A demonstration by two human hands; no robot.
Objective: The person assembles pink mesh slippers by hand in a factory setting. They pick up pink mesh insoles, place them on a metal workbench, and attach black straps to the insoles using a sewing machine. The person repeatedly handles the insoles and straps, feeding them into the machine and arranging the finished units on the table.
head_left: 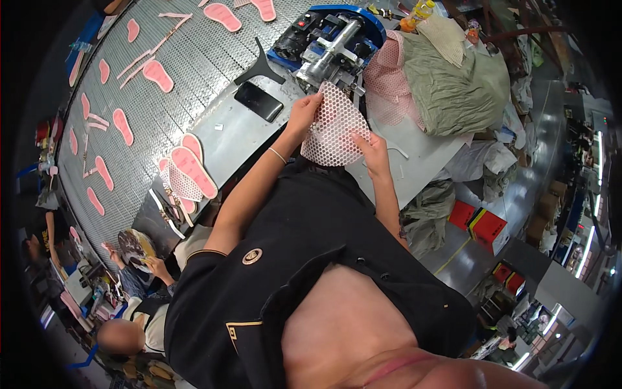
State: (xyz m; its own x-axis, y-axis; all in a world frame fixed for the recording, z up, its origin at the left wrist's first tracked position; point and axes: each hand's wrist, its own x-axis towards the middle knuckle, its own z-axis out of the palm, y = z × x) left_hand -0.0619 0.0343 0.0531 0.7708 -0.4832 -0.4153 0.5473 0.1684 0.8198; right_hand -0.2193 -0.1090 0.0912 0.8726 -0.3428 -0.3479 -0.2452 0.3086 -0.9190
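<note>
— Pink-and-white mesh sheet (pixel 334 133), upper middle of the frame — who has it?

— You do. Your left hand (pixel 303 115) pinches its top edge, fingers (pixel 315 99) closed on it; your right hand (pixel 370 148) grips its lower right edge.

— Where exactly?

— Just over the grey desk (pixel 230 129), touching the front of the blue machine (pixel 330 42). A black phone (pixel 258 101) lies left of your hands.

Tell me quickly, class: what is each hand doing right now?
Left hand: closed on the upper left edge of the pale pink honeycomb mesh piece.
Right hand: closed on the same mesh piece's right edge.
</note>
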